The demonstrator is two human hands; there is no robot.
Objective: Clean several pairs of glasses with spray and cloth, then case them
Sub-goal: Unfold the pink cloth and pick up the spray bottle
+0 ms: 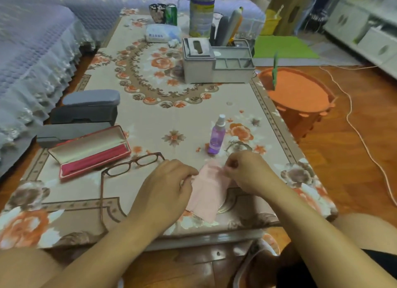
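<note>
Both the left hand and right hand pinch the pink cleaning cloth on the table's near edge, best spread flat before wiping the brown glasses just left.

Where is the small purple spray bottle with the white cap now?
The purple spray bottle stands upright on the floral table, just beyond the right hand and the pink cloth.
</note>
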